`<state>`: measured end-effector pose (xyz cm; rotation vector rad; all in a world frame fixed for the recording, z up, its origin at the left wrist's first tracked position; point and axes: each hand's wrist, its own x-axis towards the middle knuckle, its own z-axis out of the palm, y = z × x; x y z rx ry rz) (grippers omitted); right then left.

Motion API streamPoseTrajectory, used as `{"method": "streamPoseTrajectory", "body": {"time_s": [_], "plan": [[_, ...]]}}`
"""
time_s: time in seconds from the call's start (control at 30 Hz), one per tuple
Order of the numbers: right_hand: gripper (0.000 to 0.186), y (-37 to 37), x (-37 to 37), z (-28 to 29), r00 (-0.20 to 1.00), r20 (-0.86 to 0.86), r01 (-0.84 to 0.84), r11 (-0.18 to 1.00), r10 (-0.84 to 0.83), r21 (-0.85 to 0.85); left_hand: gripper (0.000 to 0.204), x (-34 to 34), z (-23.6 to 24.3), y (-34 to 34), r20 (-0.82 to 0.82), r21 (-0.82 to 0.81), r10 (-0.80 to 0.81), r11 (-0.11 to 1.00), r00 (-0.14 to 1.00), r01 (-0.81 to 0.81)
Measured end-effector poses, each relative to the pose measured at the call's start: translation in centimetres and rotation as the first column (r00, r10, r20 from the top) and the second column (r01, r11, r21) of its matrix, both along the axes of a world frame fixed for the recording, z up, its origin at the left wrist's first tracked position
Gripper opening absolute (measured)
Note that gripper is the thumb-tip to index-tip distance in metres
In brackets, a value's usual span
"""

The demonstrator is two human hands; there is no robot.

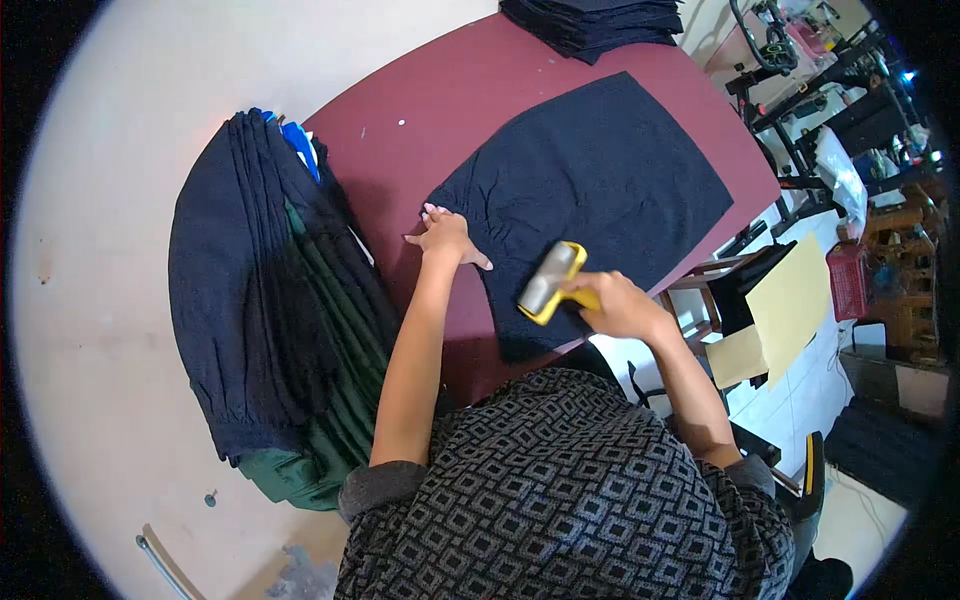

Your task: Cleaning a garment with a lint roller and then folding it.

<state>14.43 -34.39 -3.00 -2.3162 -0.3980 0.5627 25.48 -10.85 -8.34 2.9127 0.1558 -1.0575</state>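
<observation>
A dark navy garment point(610, 170) with a gathered edge at its left lies spread on a maroon tabletop point(400, 100). My left hand point(446, 240) rests at the garment's left edge, fingers spread, pressing on the cloth and the table. In my right hand point(625, 308) is the yellow handle of a lint roller point(548, 285). Its grey roller sits over the near part of the garment, slightly blurred; whether it touches the cloth I cannot tell.
A pile of folded dark cloth point(600, 25) stands at the table's far edge. Dark and green garments point(270, 300) hang at the left against the wall. To the right are a wooden chair with a yellowish board point(790, 310), a red basket point(848, 280) and an exercise bike point(765, 110).
</observation>
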Motion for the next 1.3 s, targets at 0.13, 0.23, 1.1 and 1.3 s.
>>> {"method": "streamPoseTrajectory", "body": {"time_s": [0.13, 0.23, 1.1, 1.3], "plan": [[0.039, -4.3, -4.5, 0.4, 0.999, -0.049, 0.005, 0.997, -0.009, -0.076, 0.116, -0.4, 0.2, 0.5, -0.003, -0.010, -0.002, 1.000, 1.000, 0.002], [0.041, -4.5, -7.0, 0.8, 0.985, 0.001, 0.171, 0.978, -0.172, -0.117, 0.118, -0.3, 0.2, 0.3, -0.024, -0.009, -0.015, 1.000, 1.000, 0.015], [0.039, -7.6, -2.3, -1.8, 0.867, 0.243, 0.439, 0.897, -0.436, 0.044, 0.135, -0.5, -1.6, 1.5, 0.023, -0.132, -0.027, 0.991, 0.999, 0.030], [0.043, -7.4, 7.0, -5.5, 0.857, 0.343, 0.312, 0.917, -0.385, 0.249, 0.133, -0.4, -2.5, 1.0, 0.074, -0.198, -0.034, 0.979, 0.997, 0.048]]}}
